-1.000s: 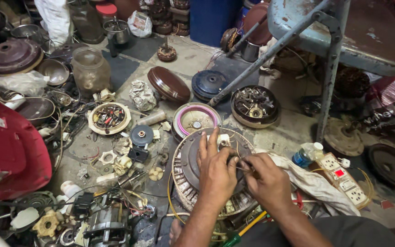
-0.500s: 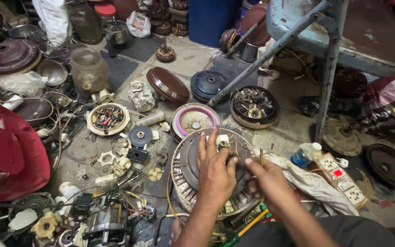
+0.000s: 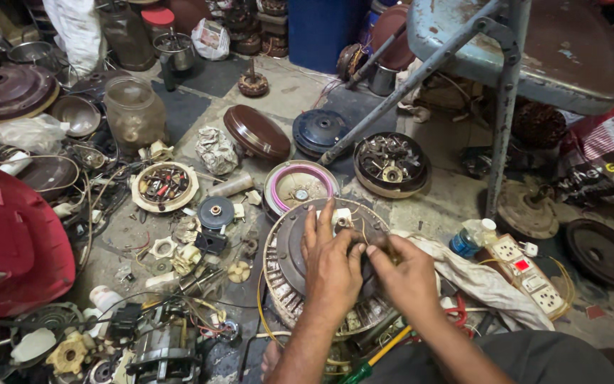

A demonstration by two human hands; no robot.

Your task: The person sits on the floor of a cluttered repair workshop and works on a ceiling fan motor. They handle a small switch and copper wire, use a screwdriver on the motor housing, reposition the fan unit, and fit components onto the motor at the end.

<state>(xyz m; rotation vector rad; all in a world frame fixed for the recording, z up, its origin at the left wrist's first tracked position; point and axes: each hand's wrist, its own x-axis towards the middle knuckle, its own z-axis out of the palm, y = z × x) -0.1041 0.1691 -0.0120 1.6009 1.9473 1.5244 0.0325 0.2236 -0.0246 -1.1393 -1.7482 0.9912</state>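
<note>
The fan motor stator (image 3: 335,274), a round disc with windings around its rim, lies flat on the floor right in front of you, between the power strip (image 3: 527,267) and the loose parts. Your left hand (image 3: 332,267) rests spread and flat on its hub, fingers pointing away from you, pressing rather than gripping. Your right hand (image 3: 406,274) sits just beside it on the disc's right side, fingertips pinched together on something small I cannot make out
</note>
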